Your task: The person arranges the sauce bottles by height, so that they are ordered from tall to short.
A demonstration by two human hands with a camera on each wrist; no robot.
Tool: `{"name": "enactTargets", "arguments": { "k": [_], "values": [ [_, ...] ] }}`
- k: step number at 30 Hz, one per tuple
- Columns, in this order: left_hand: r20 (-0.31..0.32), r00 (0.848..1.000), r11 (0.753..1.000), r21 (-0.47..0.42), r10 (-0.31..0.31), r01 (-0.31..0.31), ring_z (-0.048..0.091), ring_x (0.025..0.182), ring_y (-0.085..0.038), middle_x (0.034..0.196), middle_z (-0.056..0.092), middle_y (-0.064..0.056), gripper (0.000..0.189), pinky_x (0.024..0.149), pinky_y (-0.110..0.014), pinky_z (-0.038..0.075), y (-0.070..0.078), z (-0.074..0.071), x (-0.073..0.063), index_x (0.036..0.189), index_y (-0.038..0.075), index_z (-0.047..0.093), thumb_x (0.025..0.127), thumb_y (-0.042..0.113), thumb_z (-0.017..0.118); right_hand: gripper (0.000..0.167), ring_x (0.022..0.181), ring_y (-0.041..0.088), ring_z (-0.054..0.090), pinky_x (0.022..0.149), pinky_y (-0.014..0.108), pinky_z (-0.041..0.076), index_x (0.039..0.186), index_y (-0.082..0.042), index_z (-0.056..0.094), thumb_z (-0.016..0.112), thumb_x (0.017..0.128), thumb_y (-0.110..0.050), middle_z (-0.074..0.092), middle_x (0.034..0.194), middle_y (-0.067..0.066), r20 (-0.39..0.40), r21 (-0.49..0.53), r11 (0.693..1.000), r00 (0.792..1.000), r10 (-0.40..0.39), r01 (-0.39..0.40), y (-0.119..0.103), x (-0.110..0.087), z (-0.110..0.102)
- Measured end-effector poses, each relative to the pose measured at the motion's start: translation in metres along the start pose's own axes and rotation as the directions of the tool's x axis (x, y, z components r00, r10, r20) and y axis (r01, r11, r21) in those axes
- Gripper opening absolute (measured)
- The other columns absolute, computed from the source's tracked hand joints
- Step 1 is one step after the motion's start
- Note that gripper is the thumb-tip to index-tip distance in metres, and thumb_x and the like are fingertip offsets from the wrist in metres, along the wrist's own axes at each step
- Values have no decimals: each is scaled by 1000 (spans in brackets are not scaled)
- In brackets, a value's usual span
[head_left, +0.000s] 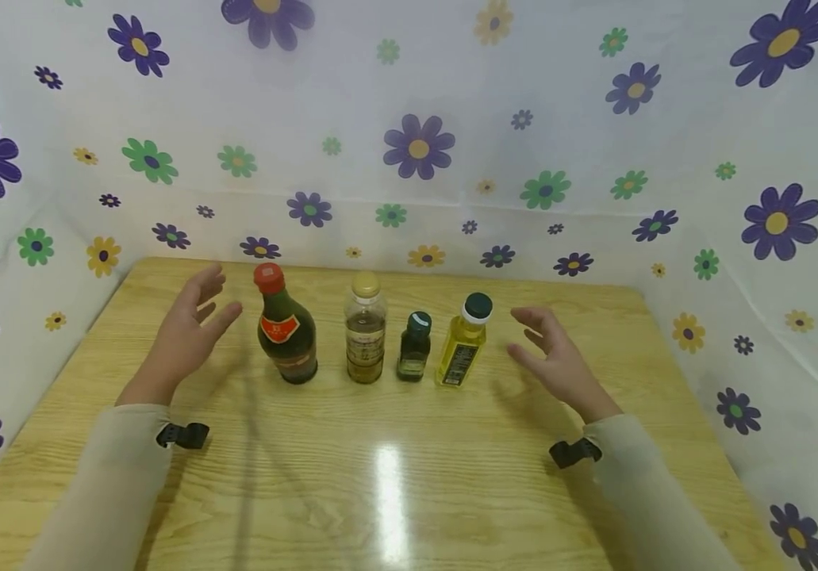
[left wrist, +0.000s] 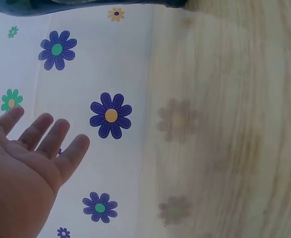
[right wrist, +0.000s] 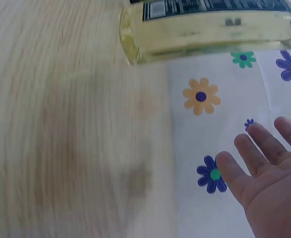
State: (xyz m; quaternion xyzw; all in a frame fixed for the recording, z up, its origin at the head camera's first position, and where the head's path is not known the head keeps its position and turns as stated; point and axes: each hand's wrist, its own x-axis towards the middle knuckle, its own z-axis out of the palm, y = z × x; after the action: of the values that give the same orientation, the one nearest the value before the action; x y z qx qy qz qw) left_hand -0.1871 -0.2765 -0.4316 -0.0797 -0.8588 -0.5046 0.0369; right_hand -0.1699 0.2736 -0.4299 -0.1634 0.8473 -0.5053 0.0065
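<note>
Four bottles would be several, and they stand upright in a row on the table. Leftmost is a dark green bottle (head_left: 287, 333) with a red cap and red label. Beside it stands a clear bottle (head_left: 365, 337) of brown liquid with a gold cap. A small dark bottle (head_left: 414, 349) with a green cap follows, then a yellow oil bottle (head_left: 460, 349) with a dark green cap, also large in the right wrist view. My left hand (head_left: 190, 329) hovers left of the dark green bottle, fingers relaxed and holding nothing. My right hand (head_left: 554, 357), likewise empty, is right of the oil bottle, apart from it.
The wooden table (head_left: 294, 484) ends at a white cloth (head_left: 351, 103) printed with flowers, which rises behind it and along both sides. Black straps (head_left: 183, 434) sit on both sleeved wrists. A bright light reflection lies on the tabletop's front middle.
</note>
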Motion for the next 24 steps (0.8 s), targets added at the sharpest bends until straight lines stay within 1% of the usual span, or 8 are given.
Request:
{"name": "enactTargets", "arguments": {
  "k": [3, 7, 10, 12, 15, 18, 21, 24],
  "values": [
    [3, 999, 999, -40, 37, -37, 33, 149, -37, 164, 32, -12, 76, 120, -58, 31, 0, 2, -8, 166, 22, 20, 104, 23, 65, 56, 149, 37, 35, 121, 59, 29, 150, -3, 37, 66, 102, -8, 39, 156, 19, 35, 87, 996, 999, -23, 20, -3, -1, 10],
    [10, 996, 993, -78, 86, -85, 39, 143, -34, 159, 36, -8, 79, 118, -35, 39, 3, 8, -16, 164, 27, 25, 100, 12, 69, 61, 147, 30, 39, 122, 53, 30, 153, -7, 37, 68, 100, -8, 43, 155, 13, 45, 165, 985, 998, -48, 40, -8, -3, 27],
    [34, 991, 986, -108, 130, -126, 39, 141, -36, 157, 36, -11, 83, 113, -21, 41, 5, 16, -19, 164, 24, 26, 96, 7, 72, 64, 146, 26, 40, 123, 50, 30, 155, -10, 38, 69, 99, -7, 45, 155, 8, 38, 193, 979, 997, -66, 58, -12, -3, 39],
    [49, 988, 982, -128, 147, -140, 39, 142, -34, 157, 37, -14, 84, 115, -26, 41, 7, 21, -21, 162, 18, 28, 94, 4, 74, 65, 146, 26, 41, 123, 52, 31, 156, -12, 38, 69, 99, -7, 45, 155, 7, 31, 201, 978, 997, -69, 61, -14, -2, 45],
    [57, 988, 983, -124, 146, -138, 40, 141, -29, 155, 40, -15, 82, 120, -45, 36, 10, 30, -23, 158, 10, 32, 91, 5, 78, 64, 144, 26, 44, 120, 48, 37, 155, -13, 40, 70, 99, -9, 48, 153, 7, 14, 192, 980, 999, -45, 42, -17, -1, 54],
    [65, 990, 987, -116, 122, -114, 41, 141, -29, 153, 42, -15, 83, 117, -61, 34, 12, 37, -24, 156, 8, 34, 89, 9, 83, 61, 140, 26, 48, 115, 42, 42, 153, -11, 43, 71, 99, -9, 50, 151, 8, -8, 176, 984, 1000, -14, 15, -19, -2, 61],
    [77, 992, 988, -120, 103, -93, 41, 141, -37, 152, 43, -15, 88, 114, -63, 37, 11, 45, -24, 157, 9, 32, 87, 13, 85, 57, 133, 19, 53, 112, 35, 45, 151, -9, 45, 70, 99, -10, 53, 148, 9, -37, 159, 987, 999, 6, 0, -21, -2, 66],
    [91, 993, 990, -126, 73, -61, 43, 139, -38, 152, 43, -15, 90, 113, -63, 39, 11, 52, -23, 156, 10, 32, 85, 15, 87, 54, 127, 11, 56, 109, 25, 45, 149, -8, 48, 69, 99, -9, 54, 145, 10, -66, 161, 987, 998, 10, 1, -22, -2, 69]
  ]
}}
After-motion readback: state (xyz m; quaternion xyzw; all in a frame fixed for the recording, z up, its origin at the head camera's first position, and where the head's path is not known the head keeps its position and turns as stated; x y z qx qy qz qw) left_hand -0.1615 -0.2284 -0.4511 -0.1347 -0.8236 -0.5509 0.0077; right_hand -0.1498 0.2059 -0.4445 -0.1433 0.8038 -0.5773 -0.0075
